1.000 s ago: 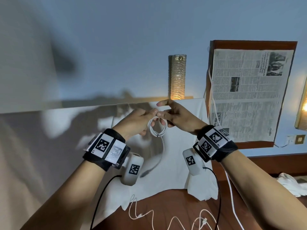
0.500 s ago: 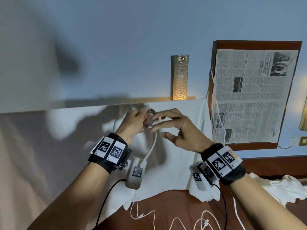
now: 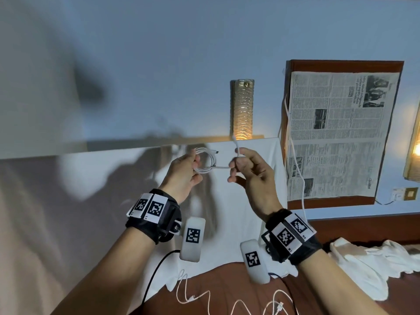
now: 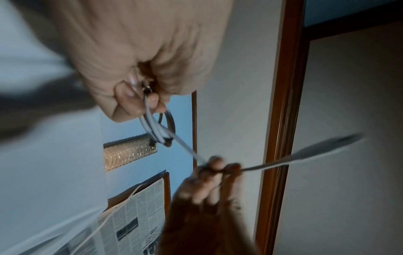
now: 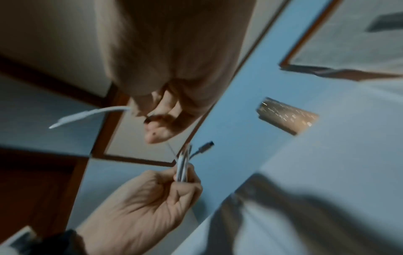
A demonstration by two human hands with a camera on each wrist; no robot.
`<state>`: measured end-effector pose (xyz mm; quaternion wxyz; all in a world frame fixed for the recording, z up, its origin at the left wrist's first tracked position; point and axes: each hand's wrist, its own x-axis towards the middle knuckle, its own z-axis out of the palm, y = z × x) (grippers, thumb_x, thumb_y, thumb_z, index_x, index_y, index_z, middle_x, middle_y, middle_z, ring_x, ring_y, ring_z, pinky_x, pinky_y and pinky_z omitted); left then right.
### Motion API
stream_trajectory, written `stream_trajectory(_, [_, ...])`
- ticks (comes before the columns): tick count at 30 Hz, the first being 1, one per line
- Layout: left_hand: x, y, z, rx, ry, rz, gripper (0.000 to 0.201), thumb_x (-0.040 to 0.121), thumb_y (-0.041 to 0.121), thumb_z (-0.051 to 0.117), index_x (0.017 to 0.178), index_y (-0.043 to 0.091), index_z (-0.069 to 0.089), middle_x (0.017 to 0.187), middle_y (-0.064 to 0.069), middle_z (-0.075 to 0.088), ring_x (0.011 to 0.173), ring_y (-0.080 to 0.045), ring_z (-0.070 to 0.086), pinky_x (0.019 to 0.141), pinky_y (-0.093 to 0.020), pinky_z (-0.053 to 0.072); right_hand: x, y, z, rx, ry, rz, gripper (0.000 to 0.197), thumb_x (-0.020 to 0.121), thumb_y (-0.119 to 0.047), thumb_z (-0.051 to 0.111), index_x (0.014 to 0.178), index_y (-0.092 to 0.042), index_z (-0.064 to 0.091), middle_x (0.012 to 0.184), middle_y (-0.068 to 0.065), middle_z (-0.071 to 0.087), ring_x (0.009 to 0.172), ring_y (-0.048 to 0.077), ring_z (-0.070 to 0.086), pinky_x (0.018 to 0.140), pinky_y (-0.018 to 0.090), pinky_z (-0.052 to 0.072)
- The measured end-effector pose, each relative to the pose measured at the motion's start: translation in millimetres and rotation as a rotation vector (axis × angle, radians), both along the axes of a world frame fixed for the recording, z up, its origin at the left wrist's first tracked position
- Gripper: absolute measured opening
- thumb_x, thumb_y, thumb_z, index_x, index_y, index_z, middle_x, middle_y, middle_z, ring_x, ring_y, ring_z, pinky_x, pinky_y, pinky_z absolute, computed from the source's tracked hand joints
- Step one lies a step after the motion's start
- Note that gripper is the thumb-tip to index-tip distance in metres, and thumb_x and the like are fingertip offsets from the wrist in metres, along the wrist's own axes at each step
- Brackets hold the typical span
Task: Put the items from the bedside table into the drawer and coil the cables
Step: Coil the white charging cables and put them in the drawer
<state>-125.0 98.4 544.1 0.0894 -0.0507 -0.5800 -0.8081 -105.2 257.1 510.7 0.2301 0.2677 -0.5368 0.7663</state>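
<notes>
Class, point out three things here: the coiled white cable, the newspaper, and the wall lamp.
coiled white cable (image 3: 205, 163): head view, lower right of its loops.
newspaper (image 3: 336, 137): head view, middle of the page.
wall lamp (image 3: 242, 110): head view, middle of its ribbed shade.

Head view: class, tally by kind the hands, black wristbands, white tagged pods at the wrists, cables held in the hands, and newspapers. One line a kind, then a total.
Hands: 2, left hand and right hand
Wristbands: 2
Pods: 2
Cable held: 1
Newspaper: 1
Total: 8
</notes>
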Motion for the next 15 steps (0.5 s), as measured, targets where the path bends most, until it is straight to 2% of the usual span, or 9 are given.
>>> stream_trajectory(2, [-0.3, 2.3, 0.7, 0.009, 0.016, 0.011, 0.029, 0.1, 0.029, 0.047, 0.074, 0.019, 0.057, 0.059, 0.006, 0.045, 0.058, -0.009, 0.043, 0.059, -0.022, 0.038, -6.8, -1.2, -7.9, -0.154, -0.198, -0.075, 0.012, 0.094, 0.0, 0.055, 0.101, -0.003, 0.064, 0.072, 0.01, 0.063, 0.053, 0.014, 0.052, 0.058, 0.025, 0.051])
stream_trajectory(4, [0.3, 4.9, -0.3, -0.002, 0.026, 0.008, 0.027, 0.1, 0.029, 0.047, 0.077, 0.022, 0.057, 0.054, 0.011, 0.049, 0.059, -0.007, 0.045, 0.057, -0.022, 0.038, -11.2, -3.3, -13.6, -0.215, -0.372, -0.087, 0.008, 0.089, 0.003, 0.06, 0.089, 0.001, 0.067, 0.068, 0.012, 0.064, 0.049, 0.014, 0.053, 0.053, 0.021, 0.051])
stream_trajectory(7, [1.9, 6.3, -1.3, -0.019, 0.045, -0.009, 0.027, 0.101, 0.029, 0.046, 0.077, 0.022, 0.055, 0.045, 0.016, 0.049, 0.054, -0.005, 0.043, 0.048, -0.017, 0.038, -14.0, -6.1, -16.4, -0.121, -0.564, -0.059, 0.004, 0.085, 0.003, 0.065, 0.084, 0.004, 0.068, 0.058, 0.009, 0.064, 0.051, 0.013, 0.059, 0.05, 0.016, 0.051])
stream_trajectory(10, [1.4, 5.2, -1.8, -0.003, 0.068, -0.027, 0.03, 0.101, 0.027, 0.046, 0.074, 0.02, 0.055, 0.045, 0.014, 0.046, 0.047, -0.003, 0.042, 0.038, -0.012, 0.035, -14.6, -5.1, -12.0, -0.016, -0.613, -0.034, 0.005, 0.084, 0.001, 0.068, 0.084, 0.006, 0.067, 0.056, 0.01, 0.061, 0.047, 0.01, 0.058, 0.05, 0.014, 0.051])
stream_trajectory(13, [1.8, 3.1, -0.6, 0.017, 0.075, -0.042, 0.03, 0.101, 0.026, 0.045, 0.074, 0.018, 0.055, 0.043, 0.014, 0.045, 0.04, -0.001, 0.042, 0.037, -0.012, 0.035, -13.4, -3.8, -4.8, 0.056, -0.607, -0.031, 0.008, 0.084, 0.002, 0.066, 0.089, 0.009, 0.066, 0.065, 0.015, 0.057, 0.042, 0.008, 0.056, 0.049, 0.013, 0.05])
stream_trajectory(15, [3.4, 1.6, 0.5, 0.032, 0.083, -0.065, 0.031, 0.102, 0.026, 0.045, 0.073, 0.018, 0.055, 0.043, 0.013, 0.043, 0.039, -0.001, 0.041, 0.039, -0.012, 0.036, -12.2, -3.5, 0.0, 0.113, -0.599, -0.045, 0.006, 0.085, 0.004, 0.064, 0.087, 0.009, 0.066, 0.064, 0.014, 0.055, 0.04, 0.007, 0.055, 0.047, 0.013, 0.049])
